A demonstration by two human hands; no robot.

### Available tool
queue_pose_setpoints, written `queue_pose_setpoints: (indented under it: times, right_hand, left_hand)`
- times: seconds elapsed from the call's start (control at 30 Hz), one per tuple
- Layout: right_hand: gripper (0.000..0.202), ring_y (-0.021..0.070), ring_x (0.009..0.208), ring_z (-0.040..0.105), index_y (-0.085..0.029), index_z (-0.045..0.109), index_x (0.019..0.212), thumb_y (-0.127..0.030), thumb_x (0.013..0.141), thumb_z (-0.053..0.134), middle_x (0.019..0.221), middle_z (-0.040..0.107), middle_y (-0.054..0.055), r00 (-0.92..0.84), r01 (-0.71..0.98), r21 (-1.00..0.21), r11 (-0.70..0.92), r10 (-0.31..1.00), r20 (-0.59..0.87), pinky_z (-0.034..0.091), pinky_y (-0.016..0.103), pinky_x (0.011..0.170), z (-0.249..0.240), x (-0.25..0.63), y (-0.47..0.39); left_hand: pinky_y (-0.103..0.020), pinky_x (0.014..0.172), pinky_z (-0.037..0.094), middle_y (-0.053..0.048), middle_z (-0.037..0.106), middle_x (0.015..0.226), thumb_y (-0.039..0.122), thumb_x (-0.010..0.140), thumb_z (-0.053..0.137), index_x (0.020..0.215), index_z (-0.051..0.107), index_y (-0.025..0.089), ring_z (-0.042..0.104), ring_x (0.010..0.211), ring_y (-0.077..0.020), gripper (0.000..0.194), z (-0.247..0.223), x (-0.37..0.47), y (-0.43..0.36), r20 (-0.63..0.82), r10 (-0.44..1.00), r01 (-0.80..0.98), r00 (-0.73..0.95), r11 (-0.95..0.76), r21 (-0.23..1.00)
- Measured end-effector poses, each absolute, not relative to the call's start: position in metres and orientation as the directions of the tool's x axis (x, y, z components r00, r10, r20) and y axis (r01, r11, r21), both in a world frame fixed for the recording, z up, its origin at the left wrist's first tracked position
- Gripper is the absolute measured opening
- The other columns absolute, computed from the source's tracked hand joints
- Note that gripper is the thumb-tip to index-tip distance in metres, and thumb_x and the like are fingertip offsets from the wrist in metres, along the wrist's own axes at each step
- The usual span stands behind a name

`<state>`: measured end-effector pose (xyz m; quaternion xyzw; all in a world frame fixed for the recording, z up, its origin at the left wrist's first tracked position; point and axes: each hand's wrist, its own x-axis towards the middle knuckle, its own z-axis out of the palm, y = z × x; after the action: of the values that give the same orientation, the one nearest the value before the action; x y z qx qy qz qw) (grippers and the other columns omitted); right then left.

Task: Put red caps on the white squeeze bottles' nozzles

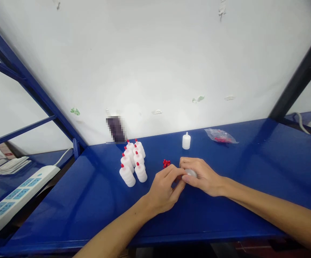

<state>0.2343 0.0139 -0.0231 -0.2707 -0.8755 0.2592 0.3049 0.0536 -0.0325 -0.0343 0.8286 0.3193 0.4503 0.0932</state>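
My right hand (201, 176) is wrapped around a small white squeeze bottle (191, 173), which lies tilted with much of it covered by the fingers. From the left, my left hand (167, 188) meets it, thumb and fingertips pinched together at the bottle's near end. Whatever those fingertips hold is hidden. Just beyond my left hand lies a small pile of red caps (166, 163). One white bottle without a cap (186, 141) stands upright farther back. To the left, several white bottles with red tips (127, 175) stand in two rows.
A clear plastic bag (221, 136) with red pieces inside lies at the back right of the blue table (241, 215). A dark, pixelated rectangle (116, 129) leans on the wall behind the bottles. Beyond the left edge is a white power strip (21, 197); blue frame posts (34, 82) rise beside it.
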Motion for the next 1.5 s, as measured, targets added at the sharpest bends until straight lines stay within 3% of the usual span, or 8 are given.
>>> queue_pose_setpoints:
  times: [0.2, 0.5, 0.6, 0.83, 0.97, 1.13, 1.37, 1.5]
  right_hand:
    - [0.055, 0.0134, 0.058, 0.045, -0.017, 0.052, 0.068, -0.061, 0.097, 0.034, 0.065, 0.051, 0.000, -0.602, 0.343, -0.639, 0.688, 0.684, 0.412, 0.033, 0.027, 0.060, -0.025, 0.238, 0.021]
    - [0.039, 0.0099, 0.052, 0.036, -0.018, 0.051, 0.065, -0.051, 0.081, 0.065, 0.055, 0.044, -0.005, -0.447, 0.315, -0.781, 0.540, 0.810, 0.380, 0.028, 0.024, 0.051, -0.033, 0.234, 0.030]
    - [0.042, 0.0086, 0.050, 0.032, -0.019, 0.044, 0.061, -0.044, 0.070, 0.076, 0.053, 0.039, -0.006, -0.338, 0.274, -0.806, 0.525, 0.837, 0.431, 0.025, 0.023, 0.048, -0.032, 0.237, 0.029]
    - [0.034, 0.0135, 0.053, 0.041, -0.019, 0.051, 0.071, -0.048, 0.086, 0.046, 0.059, 0.047, -0.002, -0.279, 0.002, -0.832, 0.555, 0.800, 0.532, 0.032, 0.028, 0.052, -0.037, 0.246, 0.037]
    - [0.032, 0.0149, 0.055, 0.047, -0.019, 0.051, 0.071, -0.038, 0.093, 0.037, 0.061, 0.050, -0.001, -0.281, 0.090, -0.891, 0.445, 0.869, 0.406, 0.036, 0.029, 0.056, -0.041, 0.242, 0.045]
    - [0.028, 0.0160, 0.069, 0.053, -0.020, 0.056, 0.084, -0.040, 0.096, 0.041, 0.074, 0.057, -0.001, -0.366, 0.260, -0.848, 0.462, 0.860, 0.356, 0.038, 0.028, 0.066, -0.041, 0.239, 0.048]
    - [0.028, 0.0146, 0.063, 0.051, -0.018, 0.058, 0.085, -0.040, 0.094, 0.042, 0.069, 0.054, -0.001, -0.411, 0.203, -0.889, 0.411, 0.860, 0.304, 0.040, 0.026, 0.061, -0.042, 0.242, 0.049]
    - [0.025, 0.0138, 0.054, 0.047, -0.018, 0.058, 0.082, -0.034, 0.089, 0.040, 0.062, 0.050, -0.001, -0.450, 0.126, -0.923, 0.364, 0.850, 0.274, 0.038, 0.025, 0.052, -0.044, 0.246, 0.051]
  left_hand:
    - [-0.029, 0.070, 0.048, -0.005, 0.061, 0.086, 0.013, 0.089, 0.058, 0.099, 0.057, 0.018, 0.058, 0.078, -0.0167, 0.011, 0.012, -0.003, -0.047, 0.801, 0.451, 0.641, 0.393, -0.759, 0.113]
    - [-0.039, 0.080, 0.045, -0.010, 0.055, 0.102, 0.029, 0.094, 0.054, 0.094, 0.064, 0.017, 0.054, 0.088, -0.0225, 0.016, 0.037, -0.066, -0.040, 0.639, 0.670, 0.908, 0.379, -0.402, -0.116]
    - [-0.040, 0.079, 0.044, -0.009, 0.056, 0.102, 0.031, 0.096, 0.051, 0.095, 0.066, 0.018, 0.053, 0.090, -0.0239, 0.019, 0.035, -0.064, -0.036, 0.589, 0.707, 0.911, 0.393, -0.385, -0.146]
    - [-0.037, 0.077, 0.040, -0.010, 0.060, 0.102, 0.029, 0.094, 0.055, 0.103, 0.069, 0.019, 0.057, 0.091, -0.0235, 0.019, 0.042, -0.061, -0.037, 0.644, 0.656, 0.904, 0.393, -0.402, -0.141]
    - [-0.036, 0.074, 0.033, -0.003, 0.067, 0.083, 0.018, 0.092, 0.055, 0.088, 0.067, 0.018, 0.060, 0.073, -0.0161, 0.012, 0.038, -0.031, -0.052, 0.744, 0.537, 0.845, 0.397, -0.530, -0.068]
    - [-0.036, 0.072, 0.034, 0.003, 0.063, 0.060, 0.023, 0.094, 0.050, 0.085, 0.065, 0.018, 0.053, 0.053, -0.0124, 0.018, 0.007, 0.028, -0.050, 0.510, 0.675, 0.769, 0.533, -0.638, 0.041]
    - [-0.036, 0.073, 0.046, -0.009, 0.066, 0.097, 0.028, 0.097, 0.050, 0.106, 0.065, 0.016, 0.063, 0.081, -0.0232, 0.021, -0.025, 0.061, -0.007, 0.228, 0.803, 0.834, 0.551, -0.537, -0.125]
    - [-0.036, 0.075, 0.049, -0.008, 0.063, 0.095, 0.024, 0.098, 0.047, 0.103, 0.067, 0.019, 0.062, 0.085, -0.0227, 0.021, -0.034, 0.062, 0.000, 0.243, 0.796, 0.827, 0.555, -0.559, -0.057]
